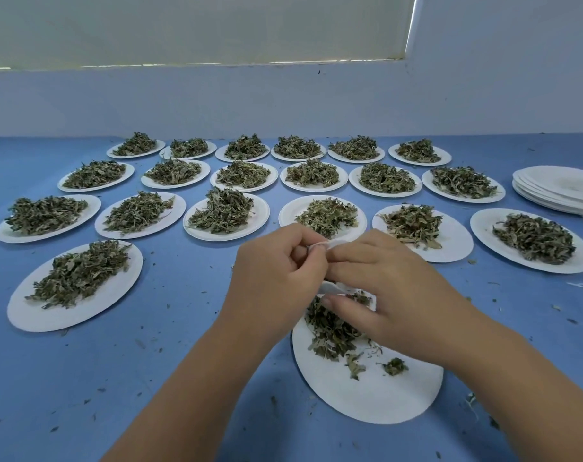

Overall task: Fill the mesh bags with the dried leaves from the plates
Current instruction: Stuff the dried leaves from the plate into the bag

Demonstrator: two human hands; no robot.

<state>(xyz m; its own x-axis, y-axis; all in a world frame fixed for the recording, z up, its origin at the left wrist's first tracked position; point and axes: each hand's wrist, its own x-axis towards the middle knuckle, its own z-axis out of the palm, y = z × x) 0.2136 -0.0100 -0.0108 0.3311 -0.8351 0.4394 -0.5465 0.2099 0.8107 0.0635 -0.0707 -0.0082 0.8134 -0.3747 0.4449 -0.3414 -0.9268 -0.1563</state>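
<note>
A small white mesh bag point(333, 288) is held between both hands above the nearest white paper plate point(367, 395). My left hand point(276, 271) pinches the bag's upper edge with curled fingers. My right hand point(383, 285) grips the bag from the right, its fingers curled over it, so most of the bag is hidden. The near plate carries a thinned pile of dried green leaves point(333, 331) at its far end, partly under my right hand, plus a few loose bits.
Several white plates heaped with dried leaves stand in rows across the blue table point(170, 345), the closest at the left point(76, 285). A stack of empty plates point(560, 191) sits at the far right. Leaf crumbs litter the table. A pale wall rises behind.
</note>
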